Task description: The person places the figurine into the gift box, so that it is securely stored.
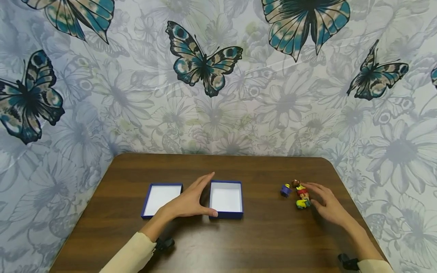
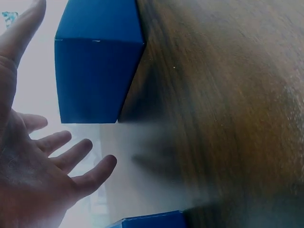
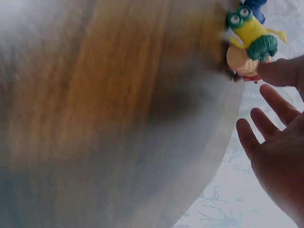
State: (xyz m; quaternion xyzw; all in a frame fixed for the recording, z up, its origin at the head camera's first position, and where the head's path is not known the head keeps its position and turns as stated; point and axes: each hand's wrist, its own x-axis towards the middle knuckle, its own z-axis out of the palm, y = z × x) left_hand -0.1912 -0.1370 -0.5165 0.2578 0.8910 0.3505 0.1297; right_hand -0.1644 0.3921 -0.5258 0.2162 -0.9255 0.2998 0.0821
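Observation:
My left hand [image 1: 191,199] spreads its fingers at the left side of a blue box [image 1: 225,215] with a white inside, thumb right at its front left corner. In the left wrist view the box's blue side [image 2: 95,80] stands beside the spread fingers. Left of that hand lies a matching shallow lid [image 1: 160,199], white face up. My right hand [image 1: 329,204] reaches with loosely extended fingers to the right of several small toy figures. Nearest it is a red and peach figure [image 1: 302,192], with a yellow-green, big-eyed figure [image 3: 251,34] in front.
A blue-purple and yellow figure [image 1: 285,190] stands a little left of the others, and a brown-headed one [image 1: 295,183] behind. All rest on a brown wooden table [image 1: 263,239] with rounded corners. A butterfly-print cloth [image 1: 239,125] hangs behind it.

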